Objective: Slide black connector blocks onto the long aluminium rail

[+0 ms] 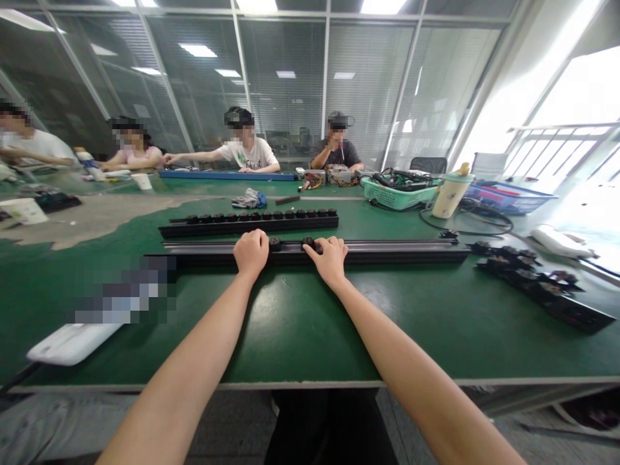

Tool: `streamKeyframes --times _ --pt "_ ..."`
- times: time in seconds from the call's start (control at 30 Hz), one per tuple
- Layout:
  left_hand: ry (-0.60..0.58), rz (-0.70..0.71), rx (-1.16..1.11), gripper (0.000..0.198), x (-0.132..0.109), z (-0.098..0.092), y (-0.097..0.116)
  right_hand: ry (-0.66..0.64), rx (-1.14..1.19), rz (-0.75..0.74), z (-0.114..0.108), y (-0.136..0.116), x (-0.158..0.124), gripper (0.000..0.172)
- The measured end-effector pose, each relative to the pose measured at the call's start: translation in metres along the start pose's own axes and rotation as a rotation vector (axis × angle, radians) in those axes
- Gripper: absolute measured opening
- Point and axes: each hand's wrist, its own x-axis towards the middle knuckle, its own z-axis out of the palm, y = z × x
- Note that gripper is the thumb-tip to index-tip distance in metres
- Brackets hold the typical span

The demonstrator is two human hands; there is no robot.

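A long black metal rail [402,253] lies left to right across the green table. My left hand [252,252] is closed at the rail's middle, beside a small black part [275,244] seated in the channel; what its fingers hold, if anything, is hidden. My right hand [330,257] has its thumb and fingers around another small black part [308,243] in the same channel. Behind them lies a shorter black strip [252,224] with a row of several black sockets along it.
At the right lies a black strip with sockets [547,287]. Farther back stand a green basket [400,194] of cables, a cup [450,195] and a blue basket [513,199]. A white device [77,339] lies front left. Several people sit across the table [314,342].
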Motion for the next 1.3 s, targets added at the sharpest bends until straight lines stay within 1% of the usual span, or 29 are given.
streamKeyframes --times 0.17,0.6,0.93,1.3 --pt "-0.005 -0.003 -0.008 0.037 0.000 0.001 0.000 -0.014 -0.021 -0.007 -0.001 0.001 -0.001 0.038" --pt "-0.019 -0.056 0.005 0.040 -0.001 -0.001 0.009 -0.034 -0.070 -0.021 -0.002 0.002 -0.003 0.041" --pt "-0.010 -0.077 -0.028 0.041 -0.001 0.002 0.012 -0.071 -0.061 -0.030 -0.003 0.003 -0.002 0.041" --pt "-0.031 -0.100 -0.061 0.045 -0.002 -0.001 0.016 -0.054 -0.047 -0.047 -0.001 0.005 -0.001 0.037"
